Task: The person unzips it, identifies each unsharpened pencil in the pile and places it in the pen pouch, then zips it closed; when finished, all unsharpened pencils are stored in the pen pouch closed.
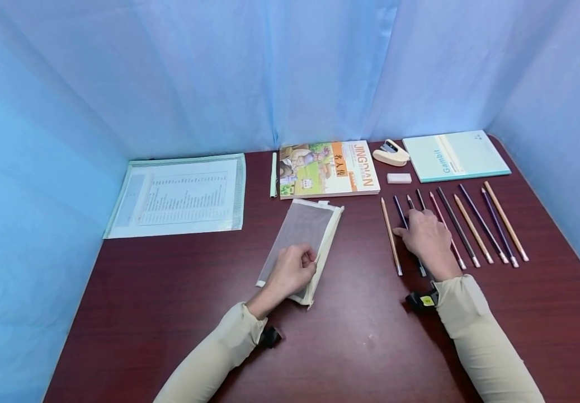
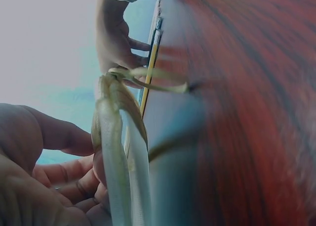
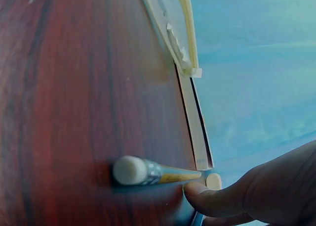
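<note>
My left hand [image 1: 292,271] lies over a flat mesh pencil pouch [image 1: 295,224] with a cream zip edge. Thumb and fingers pinch that edge, and in the left wrist view the pouch [image 2: 116,161] stands on its side beside them. On the right, my right hand [image 1: 428,238] reaches down over a row of pencils, thumb spread left across a dark blue pencil [image 1: 400,208]. A black pencil [image 1: 409,201] runs under its fingers, whose tips are hidden. A yellow pencil [image 1: 391,238] lies left of the thumb; its white eraser end [image 3: 131,170] is close in the right wrist view.
Several more pencils [image 1: 473,229] lie right of my right hand. Behind stand a picture-covered book [image 1: 315,168], an eraser [image 1: 399,178], a cream stapler [image 1: 391,155] and a pale green notebook [image 1: 456,157]. A mesh document folder [image 1: 179,196] and a light green pen [image 1: 273,174] lie leftward.
</note>
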The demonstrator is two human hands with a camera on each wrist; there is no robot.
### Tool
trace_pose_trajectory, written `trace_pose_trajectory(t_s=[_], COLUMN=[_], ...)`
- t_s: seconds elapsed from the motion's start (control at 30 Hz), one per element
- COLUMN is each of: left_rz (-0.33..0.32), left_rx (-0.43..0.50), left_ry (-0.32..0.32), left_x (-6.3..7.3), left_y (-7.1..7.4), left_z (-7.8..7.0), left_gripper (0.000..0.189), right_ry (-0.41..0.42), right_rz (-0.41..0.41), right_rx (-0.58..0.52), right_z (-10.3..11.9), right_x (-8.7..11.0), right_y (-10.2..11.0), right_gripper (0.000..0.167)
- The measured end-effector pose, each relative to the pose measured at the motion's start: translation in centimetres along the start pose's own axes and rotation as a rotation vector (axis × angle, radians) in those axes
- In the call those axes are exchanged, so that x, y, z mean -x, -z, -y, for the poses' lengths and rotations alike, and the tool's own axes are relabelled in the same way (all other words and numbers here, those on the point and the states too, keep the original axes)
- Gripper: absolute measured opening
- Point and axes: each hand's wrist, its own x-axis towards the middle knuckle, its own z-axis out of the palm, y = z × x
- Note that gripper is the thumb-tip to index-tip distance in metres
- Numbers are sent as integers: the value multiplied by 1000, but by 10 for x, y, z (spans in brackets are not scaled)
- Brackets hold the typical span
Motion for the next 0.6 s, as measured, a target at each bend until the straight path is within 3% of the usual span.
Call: trace_pose_trajectory(t_s=[0.23,0.6], left_rz=[8,-3], left_rx=[17,29], left_ry=[17,18], left_x=[0,0], left_y=[-1,-1], left_z=[-3,-2], left_gripper=[6,6], right_ry=[46,13], right_rz=[5,78], right_rx=[-34,-30], right_z=[-5,-6], right_x=[-2,-5], right_y=[-3,1], right_gripper=[31,17])
